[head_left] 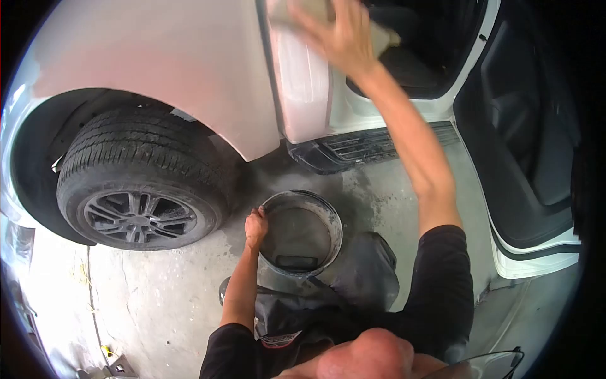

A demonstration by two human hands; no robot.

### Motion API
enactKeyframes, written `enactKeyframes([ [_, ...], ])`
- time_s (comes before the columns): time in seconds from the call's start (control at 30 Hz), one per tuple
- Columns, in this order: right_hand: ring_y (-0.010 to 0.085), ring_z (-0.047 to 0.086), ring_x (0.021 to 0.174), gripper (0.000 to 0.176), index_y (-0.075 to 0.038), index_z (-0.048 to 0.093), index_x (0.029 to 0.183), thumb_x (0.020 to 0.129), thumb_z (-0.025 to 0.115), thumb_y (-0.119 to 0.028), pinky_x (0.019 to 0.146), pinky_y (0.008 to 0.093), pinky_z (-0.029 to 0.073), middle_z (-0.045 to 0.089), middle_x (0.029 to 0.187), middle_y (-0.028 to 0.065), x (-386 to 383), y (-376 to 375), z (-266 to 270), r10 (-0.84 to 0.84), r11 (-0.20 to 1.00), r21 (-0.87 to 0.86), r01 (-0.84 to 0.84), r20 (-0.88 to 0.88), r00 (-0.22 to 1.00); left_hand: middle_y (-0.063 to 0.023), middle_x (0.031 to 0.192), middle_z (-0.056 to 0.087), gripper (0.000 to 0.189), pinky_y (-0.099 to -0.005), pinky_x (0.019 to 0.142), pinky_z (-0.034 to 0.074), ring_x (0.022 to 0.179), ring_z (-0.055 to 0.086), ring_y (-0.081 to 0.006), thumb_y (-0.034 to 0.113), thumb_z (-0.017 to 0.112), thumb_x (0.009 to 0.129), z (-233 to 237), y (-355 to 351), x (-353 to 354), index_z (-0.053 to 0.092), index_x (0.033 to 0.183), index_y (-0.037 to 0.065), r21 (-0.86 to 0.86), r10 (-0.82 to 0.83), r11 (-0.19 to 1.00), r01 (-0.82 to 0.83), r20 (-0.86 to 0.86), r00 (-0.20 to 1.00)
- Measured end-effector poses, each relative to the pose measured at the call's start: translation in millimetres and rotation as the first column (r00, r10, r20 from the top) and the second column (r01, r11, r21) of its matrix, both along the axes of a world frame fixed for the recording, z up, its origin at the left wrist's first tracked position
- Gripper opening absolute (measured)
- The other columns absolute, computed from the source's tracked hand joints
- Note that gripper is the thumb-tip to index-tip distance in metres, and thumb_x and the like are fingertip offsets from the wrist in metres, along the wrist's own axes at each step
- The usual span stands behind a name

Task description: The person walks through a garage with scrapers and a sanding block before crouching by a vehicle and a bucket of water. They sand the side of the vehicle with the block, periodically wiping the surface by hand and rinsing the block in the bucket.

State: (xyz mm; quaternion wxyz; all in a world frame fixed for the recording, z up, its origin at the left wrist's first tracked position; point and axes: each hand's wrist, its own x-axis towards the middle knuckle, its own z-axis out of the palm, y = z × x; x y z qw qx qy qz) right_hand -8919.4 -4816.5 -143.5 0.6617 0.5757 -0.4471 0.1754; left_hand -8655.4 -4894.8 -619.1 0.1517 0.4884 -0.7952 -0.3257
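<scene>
My left hand (255, 227) has its fingers closed over the left rim of a round grey bucket (334, 221). Murky liquid fills its bottom, and a dark rectangular shape (297, 262) shows near the front. My right arm reaches up to the white car's rear door pillar panel (304, 88), beside the open doorway. There my right hand (347, 41), blurred by motion, lies over a beige, pad-like thing (297, 14) against the panel; I cannot tell its kind.
Left of the bucket stands a car wheel (139, 164) under a fender (170, 57) with pinkish patches. A black side step (372, 145) runs below the doorway. The opened car door (524, 132) stands at the right. Beneath lies a stained concrete floor (164, 290).
</scene>
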Motion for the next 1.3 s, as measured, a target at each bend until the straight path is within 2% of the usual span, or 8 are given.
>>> enactKeyframes([
  [0.1, 0.0390, 0.048, 0.116, 0.067, -0.025, 0.052, 0.144, 0.083, 0.078, -0.027, 0.093, 0.0524, 0.043, 0.044, 0.134, 0.0264, 23.0, -7.9, 30.9, 0.121, 0.986, -0.133, -0.105, 0.124, 0.985, -0.0310, 0.102, 0.067, 0.052, -0.0554, 0.088, 0.049, 0.100, 0.062, -0.0502, 0.043, 0.036, 0.104, 3.0, -2.2, -2.6, 0.062, 0.106, -0.002, -0.027, -0.010, 1.000, 0.009, -0.013, 1.000],
  [0.23, 0.0368, 0.053, 0.111, 0.059, -0.038, 0.058, 0.137, 0.081, 0.075, -0.031, 0.089, 0.0481, 0.046, 0.048, 0.133, 0.0197, -14.1, 16.6, -124.1, 0.065, 0.998, -0.019, -0.062, 0.170, 0.983, -0.0312, 0.101, 0.067, 0.052, -0.0553, 0.088, 0.050, 0.099, 0.063, -0.0504, 0.043, 0.036, 0.104, -1.5, -3.9, -0.6, 0.062, 0.106, -0.002, -0.037, -0.030, 0.999, 0.030, -0.011, 0.999],
  [0.5, 0.0325, 0.054, 0.093, 0.053, -0.034, 0.063, 0.131, 0.080, 0.077, -0.036, 0.071, 0.0445, 0.043, 0.052, 0.116, 0.0153, -16.3, -15.8, 12.5, 0.053, 0.994, -0.095, -0.050, 0.026, 0.998, -0.0313, 0.100, 0.067, 0.052, -0.0556, 0.087, 0.050, 0.098, 0.063, -0.0504, 0.042, 0.036, 0.104, 5.9, -2.8, -3.9, 0.063, 0.106, -0.003, -0.024, -0.008, 1.000, 0.009, 0.024, 1.000],
  [0.7, 0.0327, 0.057, 0.097, 0.059, -0.039, 0.059, 0.135, 0.079, 0.077, -0.039, 0.082, 0.0466, 0.048, 0.049, 0.129, 0.0181, -8.9, 16.3, -111.9, 0.164, 0.986, 0.001, -0.167, 0.184, 0.969, -0.0305, 0.100, 0.067, 0.052, -0.0556, 0.087, 0.049, 0.099, 0.063, -0.0499, 0.042, 0.036, 0.104, 4.7, -1.5, -0.3, 0.063, 0.107, -0.002, -0.043, -0.005, 0.999, 0.004, -0.005, 1.000],
  [0.87, 0.0364, 0.053, 0.113, 0.061, -0.033, 0.063, 0.133, 0.075, 0.080, -0.038, 0.092, 0.0480, 0.046, 0.051, 0.127, 0.0203, -14.4, -8.7, -32.3, -0.096, 0.995, -0.028, 0.097, 0.027, 0.995, -0.0312, 0.101, 0.067, 0.052, -0.0559, 0.087, 0.049, 0.100, 0.063, -0.0500, 0.043, 0.036, 0.104, -0.3, 0.6, 0.8, 0.063, 0.108, -0.002, -0.023, -0.016, 1.000, 0.016, 0.034, 0.999],
  [1.0, 0.0387, 0.049, 0.115, 0.070, -0.025, 0.048, 0.147, 0.083, 0.077, -0.026, 0.091, 0.0521, 0.043, 0.045, 0.132, 0.0267, 12.0, -18.0, 24.9, 0.152, 0.966, -0.221, -0.132, 0.078, 0.985, -0.0313, 0.101, 0.067, 0.052, -0.0559, 0.087, 0.049, 0.100, 0.063, -0.0499, 0.043, 0.037, 0.104, 10.1, 2.4, -1.6, 0.063, 0.107, -0.002, -0.007, -0.002, 1.000, 0.002, 0.010, 1.000],
  [1.13, 0.0341, 0.056, 0.104, 0.059, -0.038, 0.057, 0.138, 0.081, 0.074, -0.039, 0.090, 0.0498, 0.047, 0.048, 0.132, 0.0224, -17.7, 20.4, -125.7, 0.039, 0.999, 0.002, -0.040, 0.171, 0.984, -0.0315, 0.100, 0.067, 0.051, -0.0555, 0.087, 0.050, 0.099, 0.063, -0.0499, 0.042, 0.037, 0.104, -2.2, -3.3, -1.7, 0.062, 0.105, -0.002, -0.039, -0.013, 0.999, 0.014, 0.028, 1.000],
  [1.3, 0.0334, 0.055, 0.102, 0.061, -0.038, 0.058, 0.137, 0.079, 0.076, -0.032, 0.086, 0.0500, 0.047, 0.050, 0.129, 0.0220, -5.9, 7.5, -63.3, -0.034, 0.996, -0.086, 0.035, 0.012, 0.999, -0.0317, 0.099, 0.067, 0.050, -0.0549, 0.087, 0.050, 0.099, 0.063, -0.0497, 0.041, 0.038, 0.105, 11.9, -1.0, -4.4, 0.063, 0.103, -0.002, -0.029, 0.006, 1.000, -0.006, -0.006, 1.000],
])
